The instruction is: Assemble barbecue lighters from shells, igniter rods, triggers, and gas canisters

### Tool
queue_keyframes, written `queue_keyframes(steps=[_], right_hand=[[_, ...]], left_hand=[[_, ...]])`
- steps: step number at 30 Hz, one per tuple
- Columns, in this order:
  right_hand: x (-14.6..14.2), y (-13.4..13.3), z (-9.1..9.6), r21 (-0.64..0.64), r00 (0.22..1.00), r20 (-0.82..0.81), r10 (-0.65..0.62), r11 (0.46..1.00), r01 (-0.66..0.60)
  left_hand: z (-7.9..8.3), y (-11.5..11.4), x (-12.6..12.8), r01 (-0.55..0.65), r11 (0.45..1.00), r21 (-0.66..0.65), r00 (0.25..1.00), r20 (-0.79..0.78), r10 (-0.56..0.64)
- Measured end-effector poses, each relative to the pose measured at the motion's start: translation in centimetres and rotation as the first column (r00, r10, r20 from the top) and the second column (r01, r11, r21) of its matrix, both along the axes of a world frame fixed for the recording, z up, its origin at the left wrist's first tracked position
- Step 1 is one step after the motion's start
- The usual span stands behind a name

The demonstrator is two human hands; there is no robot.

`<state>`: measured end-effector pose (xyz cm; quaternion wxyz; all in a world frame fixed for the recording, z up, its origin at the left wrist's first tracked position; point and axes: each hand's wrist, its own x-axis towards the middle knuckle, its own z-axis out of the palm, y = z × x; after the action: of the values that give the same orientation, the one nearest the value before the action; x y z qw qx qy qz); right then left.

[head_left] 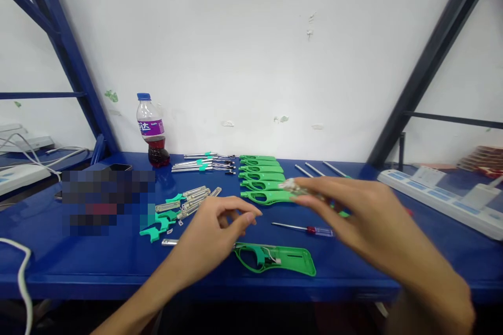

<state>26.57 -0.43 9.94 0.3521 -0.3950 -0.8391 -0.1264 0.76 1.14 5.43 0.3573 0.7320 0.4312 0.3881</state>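
Note:
My right hand (353, 209) is raised over the right of the table, thumb and fingers pinching a small clear and whitish plastic part (290, 185), blurred and mostly hidden. My left hand (218, 227) hovers over the near lighter, fingers curled and thumb close to the index fingertip, with nothing visible between them. Below it lies an opened green lighter casing (294, 260), long-nosed, with a teal trigger (259, 255), white wire and a metal tube (170, 242) sticking out left. A screwdriver (314, 231) with a red and clear handle lies behind the casing.
Several green casings (261, 172) lie stacked in a row at the back. Metal tubes with wires (192, 166), clear fuel tanks (194, 201) and teal triggers (153, 233) lie left. A drink bottle (151, 133) stands by the wall; a power strip (440, 204) lies right.

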Motion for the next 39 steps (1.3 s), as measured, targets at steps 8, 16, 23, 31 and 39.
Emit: queue_keyframes(steps=[8, 16, 23, 31, 39], right_hand=[[0.7, -1.2, -5.6, -0.262, 0.974, -0.227, -0.018, 0.964, -0.044], [-0.6, -1.1, -9.9, -0.346, 0.947, -0.321, -0.002, 0.931, -0.115], [-0.4, -1.1, -10.7, -0.401, 0.951, -0.308, -0.037, 0.911, -0.095], [-0.5, -1.3, -10.6, -0.423, 0.961, -0.268, -0.066, 0.904, -0.056], [-0.5, -1.3, -10.4, -0.427, 0.967, -0.246, -0.059, 0.903, -0.053]], left_hand=[[-4.1, -1.2, 2.5, 0.105, 0.939, 0.328, 0.920, -0.392, 0.034], [-4.5, -0.6, 2.6, 0.111, 0.941, 0.321, 0.931, -0.365, 0.015], [-5.6, -0.8, 3.0, 0.081, 0.912, 0.402, 0.923, -0.375, 0.083], [-5.2, -0.8, 3.1, 0.120, 0.903, 0.412, 0.921, -0.387, 0.054], [-5.1, -0.9, 2.9, 0.157, 0.898, 0.412, 0.922, -0.386, 0.016]])
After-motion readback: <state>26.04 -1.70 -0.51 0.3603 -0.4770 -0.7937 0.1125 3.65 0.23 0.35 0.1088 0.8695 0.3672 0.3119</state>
